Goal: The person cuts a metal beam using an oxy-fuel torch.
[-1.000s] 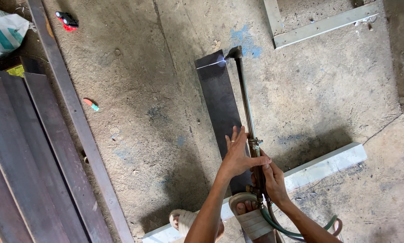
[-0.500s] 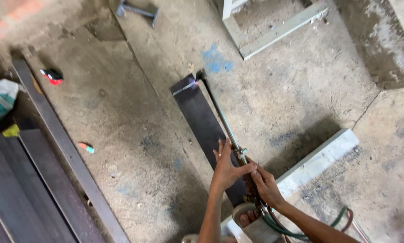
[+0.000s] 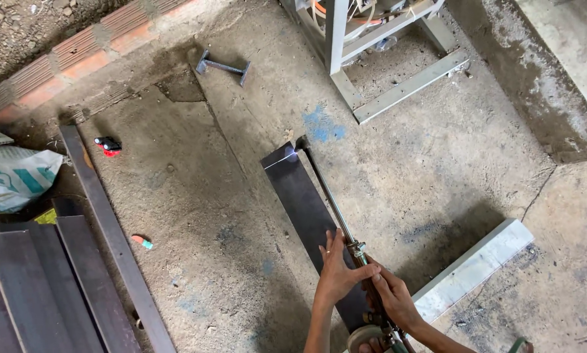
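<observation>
A long cutting torch (image 3: 329,199) lies along the right edge of a dark flat steel plate (image 3: 300,196) on the concrete floor. Its tip rests at the plate's far corner, where a small bright flame glows beside a pale line drawn across the plate. My left hand (image 3: 338,273) steadies the torch tube near its valve, fingers partly spread. My right hand (image 3: 393,297) grips the torch handle just behind it. The hoses at the bottom edge are mostly hidden.
A white metal bar (image 3: 476,265) lies under the plate at the right. Dark steel strips (image 3: 51,281) are stacked at the left, with a sack (image 3: 12,176) behind. A grey metal frame (image 3: 372,72) stands at the top, and a brick row (image 3: 78,62) runs across the upper left.
The view has tilted up and back, so the brick row and metal frame came into sight. My hands stay on the torch, its tip still at the plate's far corner.
</observation>
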